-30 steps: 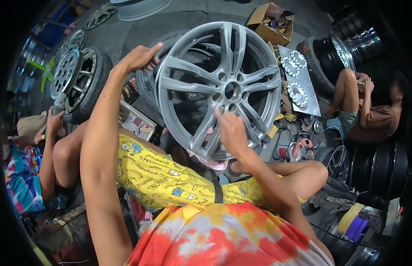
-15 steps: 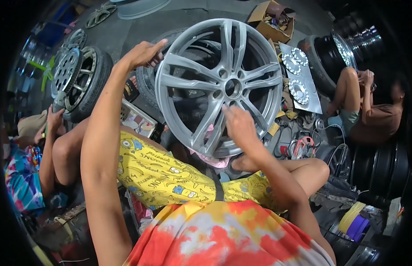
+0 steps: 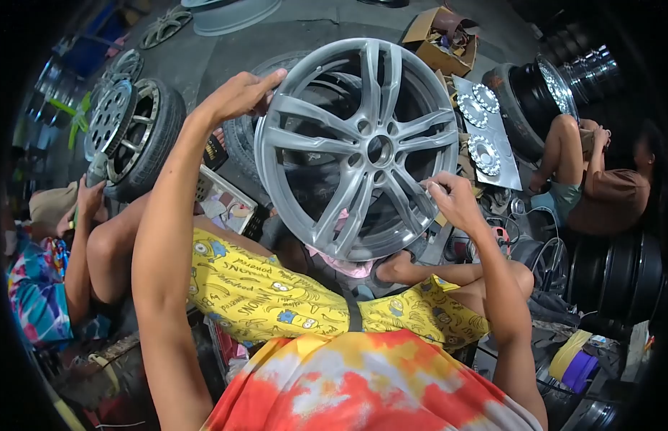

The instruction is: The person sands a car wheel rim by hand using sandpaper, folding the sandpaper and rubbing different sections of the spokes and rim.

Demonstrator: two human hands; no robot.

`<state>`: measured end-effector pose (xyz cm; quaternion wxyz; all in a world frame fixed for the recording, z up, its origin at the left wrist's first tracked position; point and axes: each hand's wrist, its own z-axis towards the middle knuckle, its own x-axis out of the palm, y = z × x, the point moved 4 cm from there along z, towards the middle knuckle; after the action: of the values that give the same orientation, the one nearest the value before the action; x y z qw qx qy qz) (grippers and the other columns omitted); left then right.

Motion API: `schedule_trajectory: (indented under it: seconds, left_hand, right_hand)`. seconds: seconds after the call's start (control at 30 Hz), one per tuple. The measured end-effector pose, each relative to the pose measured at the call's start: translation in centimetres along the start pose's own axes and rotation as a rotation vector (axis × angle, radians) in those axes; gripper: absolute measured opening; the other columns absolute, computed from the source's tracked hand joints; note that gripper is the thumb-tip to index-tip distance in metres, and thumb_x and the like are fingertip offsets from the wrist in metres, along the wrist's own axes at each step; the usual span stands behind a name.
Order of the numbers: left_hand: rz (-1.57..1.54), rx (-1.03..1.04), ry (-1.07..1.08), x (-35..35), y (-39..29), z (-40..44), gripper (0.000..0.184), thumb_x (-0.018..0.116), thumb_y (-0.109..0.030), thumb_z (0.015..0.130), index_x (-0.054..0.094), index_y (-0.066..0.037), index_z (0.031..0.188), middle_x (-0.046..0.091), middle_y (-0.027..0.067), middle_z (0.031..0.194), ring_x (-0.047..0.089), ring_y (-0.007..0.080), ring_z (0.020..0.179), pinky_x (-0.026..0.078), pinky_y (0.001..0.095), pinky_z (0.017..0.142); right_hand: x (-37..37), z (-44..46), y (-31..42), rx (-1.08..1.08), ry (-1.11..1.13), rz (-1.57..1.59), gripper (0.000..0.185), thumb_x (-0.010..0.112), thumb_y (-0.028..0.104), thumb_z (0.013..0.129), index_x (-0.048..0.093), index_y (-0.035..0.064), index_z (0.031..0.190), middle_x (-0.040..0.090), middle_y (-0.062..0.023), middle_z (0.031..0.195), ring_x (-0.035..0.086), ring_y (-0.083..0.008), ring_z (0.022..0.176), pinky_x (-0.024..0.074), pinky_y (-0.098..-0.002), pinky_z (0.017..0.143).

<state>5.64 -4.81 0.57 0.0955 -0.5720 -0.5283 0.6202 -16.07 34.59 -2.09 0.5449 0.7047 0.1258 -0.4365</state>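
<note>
A bare grey alloy wheel (image 3: pixel 379 151) with twin spokes stands tilted in front of me, its face turned up toward me. My left hand (image 3: pixel 244 93) grips its upper left edge, thumb along the lip and fingers curled over the outer side. At the lower right of the wheel, my right hand (image 3: pixel 455 202) has its fingers curled in at the end of a spoke, close to the rim. Whatever those fingers may hold is hidden. Pink cloth (image 3: pixel 341 264) shows below the wheel, and a tyre (image 3: pixel 240 136) lies behind it.
A person on the left holds a tool (image 3: pixel 97 169) at a tyred wheel (image 3: pixel 151 140). Another person (image 3: pixel 610 187) sits at right. A cardboard box (image 3: pixel 442 39), a metal sheet with round parts (image 3: pixel 485 133), a crate (image 3: pixel 226 201) and corded power tools surround me.
My right hand has moved from near the hub out to the lower right rim, its fingers now more curled. The wheel has shifted slightly down and right, my left hand with it.
</note>
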Motion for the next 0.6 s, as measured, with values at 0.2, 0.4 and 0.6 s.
schedule_trajectory:
  seconds: [0.2, 0.4, 0.6]
  left_hand:
    - [0.181, 0.015, 0.018, 0.3, -2.0, -1.6, 0.070, 0.057, -0.069, 0.098, 0.072, -0.003, 0.081, 0.056, 0.0023, 0.063, 0.055, 0.0125, 0.057, 0.042, 0.0305, 0.043]
    - [0.244, 0.007, 0.023, 0.2, -1.5, -0.8, 0.067, 0.059, -0.067, 0.097, 0.074, -0.003, 0.085, 0.059, 0.0030, 0.066, 0.056, 0.0129, 0.059, 0.044, 0.0305, 0.045]
    - [0.238, 0.047, -0.131, -0.3, -1.8, 1.3, 0.072, 0.054, -0.066, 0.100, 0.076, 0.002, 0.101, 0.064, 0.0106, 0.073, 0.063, 0.0203, 0.070, 0.050, 0.0379, 0.066]
  right_hand:
    - [1.4, -0.2, -1.3, 0.124, 0.065, -0.004, 0.021, 0.071, 0.013, 0.085, 0.076, -0.0005, 0.100, 0.064, -0.0136, 0.081, 0.064, -0.0285, 0.074, 0.0514, -0.0356, 0.072]
    - [3.8, 2.0, 2.4, -0.345, -0.155, 0.038, 0.018, 0.073, 0.006, 0.084, 0.076, 0.0013, 0.101, 0.058, -0.0117, 0.092, 0.061, -0.0247, 0.085, 0.0487, -0.0372, 0.070]
    - [8.0, 6.2, 9.7, -0.497, -0.257, 0.050, 0.018, 0.073, 0.004, 0.087, 0.074, 0.0034, 0.105, 0.058, -0.0107, 0.086, 0.061, -0.0301, 0.084, 0.0509, -0.0394, 0.075]
